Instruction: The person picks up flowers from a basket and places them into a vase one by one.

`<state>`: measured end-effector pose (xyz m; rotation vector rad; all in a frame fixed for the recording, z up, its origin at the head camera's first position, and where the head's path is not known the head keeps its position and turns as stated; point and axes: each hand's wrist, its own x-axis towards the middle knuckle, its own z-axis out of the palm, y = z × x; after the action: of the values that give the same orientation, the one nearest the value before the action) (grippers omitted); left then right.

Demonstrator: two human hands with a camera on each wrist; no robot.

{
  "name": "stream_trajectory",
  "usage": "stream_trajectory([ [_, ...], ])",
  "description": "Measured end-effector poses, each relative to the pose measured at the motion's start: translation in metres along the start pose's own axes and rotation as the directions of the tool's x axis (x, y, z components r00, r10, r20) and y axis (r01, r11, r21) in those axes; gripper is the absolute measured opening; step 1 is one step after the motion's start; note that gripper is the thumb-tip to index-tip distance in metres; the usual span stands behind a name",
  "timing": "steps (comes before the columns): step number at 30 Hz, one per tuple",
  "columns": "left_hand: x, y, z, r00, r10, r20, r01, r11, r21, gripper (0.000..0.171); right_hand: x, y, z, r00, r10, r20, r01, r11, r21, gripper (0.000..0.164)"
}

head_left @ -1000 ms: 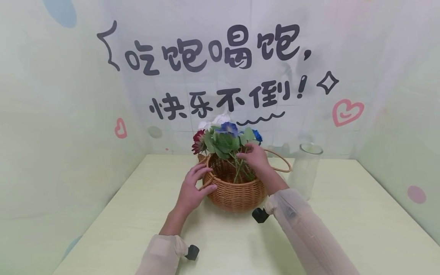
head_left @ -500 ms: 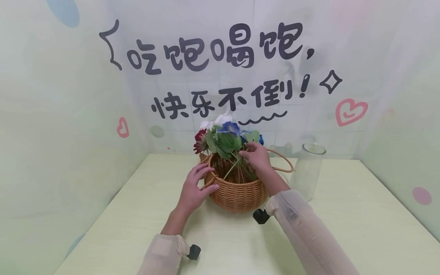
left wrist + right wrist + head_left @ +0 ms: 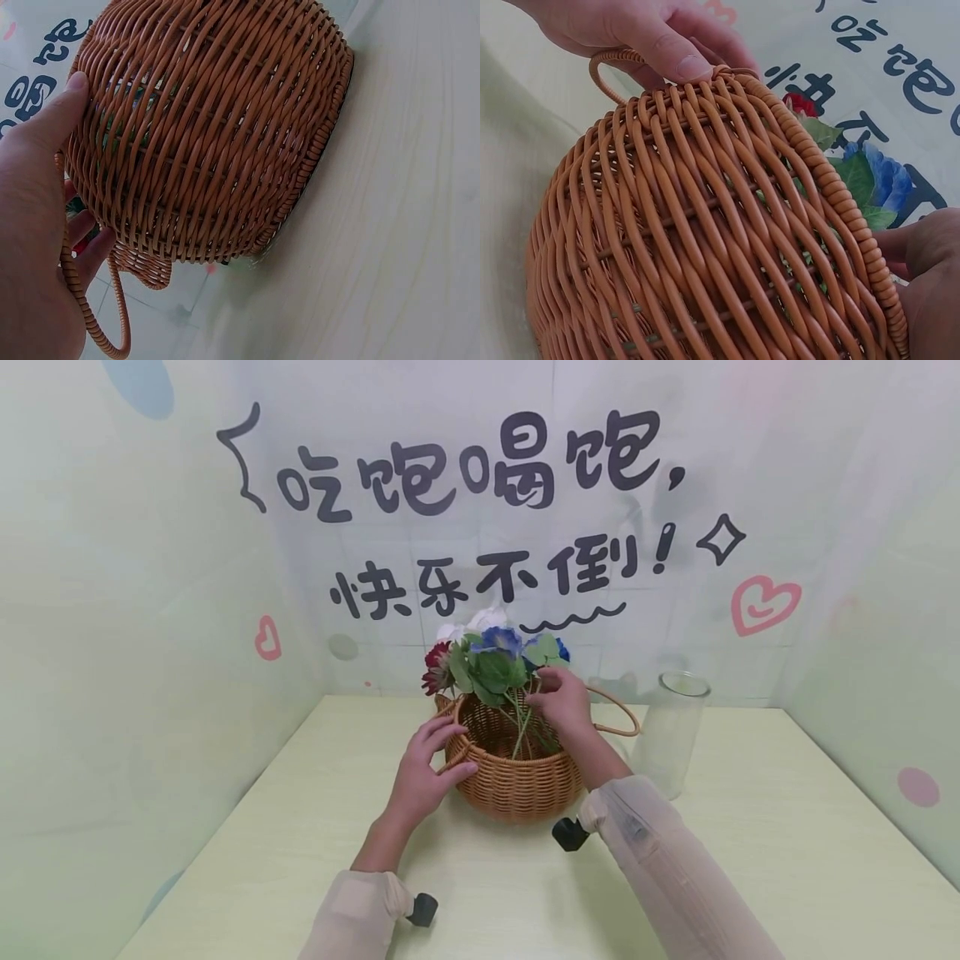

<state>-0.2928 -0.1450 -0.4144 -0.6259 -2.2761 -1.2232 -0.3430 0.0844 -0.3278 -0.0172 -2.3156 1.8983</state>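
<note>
Your left hand (image 3: 423, 777) grips the round, brown, woven wicker basket (image 3: 517, 789) at its left side, with your thumb pressed against the outer wall and your other fingers bent about the side. A slim looped wicker handle (image 3: 88, 321) crosses in front of part of that hand in the left wrist view.

Your right hand (image 3: 564, 703) is over the right part of the basket's mouth, thumb and fingers curled around slim green stems (image 3: 519, 727); just how many you are pinching, you cannot tell from here, because in the right wrist view the basket hides your fingertips.

The basket stands upright on the pale, yellowish wooden table (image 3: 300, 827), in front of you. The stems slant down into it and cross one another. Above its rim you have a dark red flower (image 3: 437, 668) at the left, white blossoms (image 3: 486, 620) at the back, a violet-blue flower (image 3: 497, 642) in the middle and broad green leaves (image 3: 491, 670) below that.

To the right of the basket, apart from it, a tall, clear glass cylinder (image 3: 675, 735) stands beyond your beige right sleeve (image 3: 667, 852).
</note>
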Motion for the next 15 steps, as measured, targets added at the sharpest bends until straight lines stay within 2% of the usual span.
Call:
stream_trajectory([
  [8, 0.0003, -0.0008, 0.0007, 1.0, 0.004, -0.002, -0.004, 1.0, 0.005, 0.05, 0.0006, 0.0011, -0.0015, 0.999, -0.026, -0.031, 0.029, 0.995, 0.1, 0.047],
  [15, 0.0002, -0.0012, 0.0001, 1.0, 0.009, -0.006, -0.009, 1.0, 0.009, 0.05, 0.0017, 0.0022, -0.002, 0.996, -0.04, -0.074, 0.057, 0.968, 0.243, 0.047],
])
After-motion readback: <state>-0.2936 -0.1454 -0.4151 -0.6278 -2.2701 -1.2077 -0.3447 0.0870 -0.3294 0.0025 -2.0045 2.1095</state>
